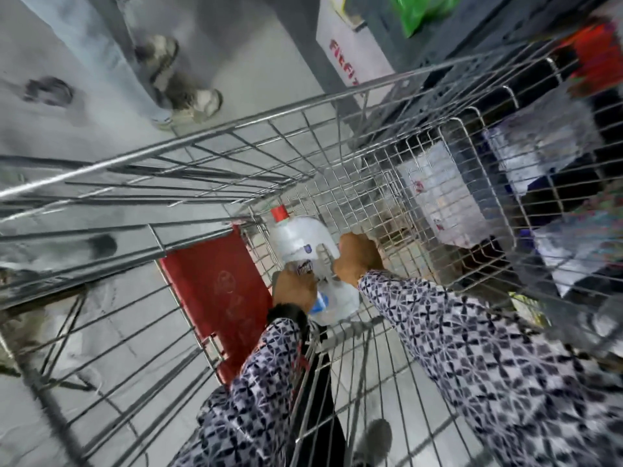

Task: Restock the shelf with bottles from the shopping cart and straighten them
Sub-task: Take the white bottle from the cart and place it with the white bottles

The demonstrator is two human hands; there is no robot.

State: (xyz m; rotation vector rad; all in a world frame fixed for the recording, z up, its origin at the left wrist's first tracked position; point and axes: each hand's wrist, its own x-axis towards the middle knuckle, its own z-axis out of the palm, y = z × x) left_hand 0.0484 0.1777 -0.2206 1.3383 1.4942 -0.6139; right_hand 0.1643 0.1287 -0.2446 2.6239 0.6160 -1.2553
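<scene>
A large clear plastic bottle [300,241] with a red cap and a moulded handle lies inside the wire shopping cart [215,129], its cap pointing away from me. My right hand [357,257] is closed around the bottle's handle. My left hand [295,289] grips the bottle's lower body near the label. Both arms wear patterned sleeves. The bottom part of the bottle is partly hidden by my hands.
The cart's red child-seat flap [219,294] stands left of the bottle. Another person's legs and shoes [188,99] are on the grey floor beyond the cart. Shelves with packaged goods [539,153] lie to the right, and a white box [350,52] sits at the top.
</scene>
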